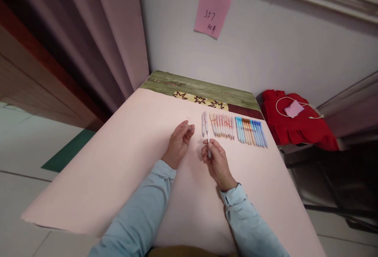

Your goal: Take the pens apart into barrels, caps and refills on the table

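My right hand (216,158) grips a slim white pen (209,154) between thumb and fingers, its upper end pointing away from me. Just to the left, my left hand (178,141) is closed in a pinch above the pale sheet; what it holds, if anything, is too small to make out. Beyond the right hand lie a pair of whitish pens (203,124) side by side. Right of those comes a row of pink-and-red patterned pens (222,126), followed by a row of blue and brown-topped pens (251,132). Tiny bits (188,118) lie beyond the left fingertips.
A pale pink sheet (124,162) covers most of the table, leaving a green wood-patterned strip (201,85) at the back. At the right, a red cloth (304,125) with a cord and pink note covers a seat. A pink note (212,13) is on the wall.
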`<state>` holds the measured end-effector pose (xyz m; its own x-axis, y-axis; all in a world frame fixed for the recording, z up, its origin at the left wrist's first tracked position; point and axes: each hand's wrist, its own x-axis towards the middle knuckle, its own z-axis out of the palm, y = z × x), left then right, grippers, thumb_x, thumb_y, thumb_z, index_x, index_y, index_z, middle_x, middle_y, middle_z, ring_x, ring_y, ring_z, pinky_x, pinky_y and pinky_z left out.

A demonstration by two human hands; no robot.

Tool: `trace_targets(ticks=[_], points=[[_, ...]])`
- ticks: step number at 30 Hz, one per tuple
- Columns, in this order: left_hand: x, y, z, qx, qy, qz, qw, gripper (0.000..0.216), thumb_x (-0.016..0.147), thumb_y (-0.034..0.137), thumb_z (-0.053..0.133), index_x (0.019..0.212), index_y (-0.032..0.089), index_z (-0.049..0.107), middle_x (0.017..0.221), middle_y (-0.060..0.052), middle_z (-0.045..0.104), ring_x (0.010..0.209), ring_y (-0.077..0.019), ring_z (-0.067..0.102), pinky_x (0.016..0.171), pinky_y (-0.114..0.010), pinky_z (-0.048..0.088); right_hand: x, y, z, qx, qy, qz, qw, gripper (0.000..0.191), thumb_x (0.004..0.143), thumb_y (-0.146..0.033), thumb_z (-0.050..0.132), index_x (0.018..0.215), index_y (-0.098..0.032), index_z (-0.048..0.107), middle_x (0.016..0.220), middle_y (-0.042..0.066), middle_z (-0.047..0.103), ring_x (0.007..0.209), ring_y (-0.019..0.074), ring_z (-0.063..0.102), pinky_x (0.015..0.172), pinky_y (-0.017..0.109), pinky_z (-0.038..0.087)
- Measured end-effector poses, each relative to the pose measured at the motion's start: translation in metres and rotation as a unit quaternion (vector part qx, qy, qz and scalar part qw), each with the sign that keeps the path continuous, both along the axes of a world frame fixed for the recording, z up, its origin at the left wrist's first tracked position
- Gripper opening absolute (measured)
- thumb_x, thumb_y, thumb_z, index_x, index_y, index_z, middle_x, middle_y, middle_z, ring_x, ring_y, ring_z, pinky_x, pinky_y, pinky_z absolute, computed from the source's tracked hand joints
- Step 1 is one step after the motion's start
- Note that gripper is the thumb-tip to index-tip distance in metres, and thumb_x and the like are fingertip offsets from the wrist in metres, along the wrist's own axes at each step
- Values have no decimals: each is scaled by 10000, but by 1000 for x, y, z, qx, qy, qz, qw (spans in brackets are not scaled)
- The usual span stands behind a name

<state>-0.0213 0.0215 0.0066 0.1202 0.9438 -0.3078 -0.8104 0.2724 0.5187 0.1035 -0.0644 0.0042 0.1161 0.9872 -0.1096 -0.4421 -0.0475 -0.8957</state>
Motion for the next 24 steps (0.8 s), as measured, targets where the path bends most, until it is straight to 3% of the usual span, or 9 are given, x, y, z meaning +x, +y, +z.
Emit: trace_targets(ticks=[3,7,19,22,24], points=[[0,2,1,-75,-59,-5,995,72,874,85,633,939,88,662,847,-64,714,776,-92,707,711,-134,592,0,1,-2,-4,12,-16,1000,186,891,-394,621,914,-212,596,654,-31,590,499,75,460,470,192,332],[-3,4,3,-115,-112,-11,987,69,915,85,584,920,63,649,842,-82,718,748,-92,714,654,-114,597,-1,3,-5,-10,2,-26,1000,204,870,-403,641,887,-206,592,680,-22,608,508,82,469,480,203,358],[-2,0,8,-71,-59,-42,995,142,900,76,592,1001,55,690,834,-86,724,746,-95,721,689,-111,588,-5,4,-13,1,-28,-32,999,234,858,-423,668,919,-198,663,796,18,661,590,108,533,596,253,451],[-3,0,7,-70,-57,-46,995,155,891,82,608,1020,63,692,842,-85,729,763,-95,721,691,-108,585,-5,3,-14,27,-136,-80,987,246,864,-426,653,959,-203,693,842,37,681,688,147,581,679,287,479],[-4,1,6,-62,-59,-43,995,156,891,86,610,1022,67,693,849,-86,733,782,-98,723,698,-110,585,-3,1,-14,56,-287,-128,948,220,869,-390,646,988,-219,717,916,53,696,806,184,609,763,315,477]])
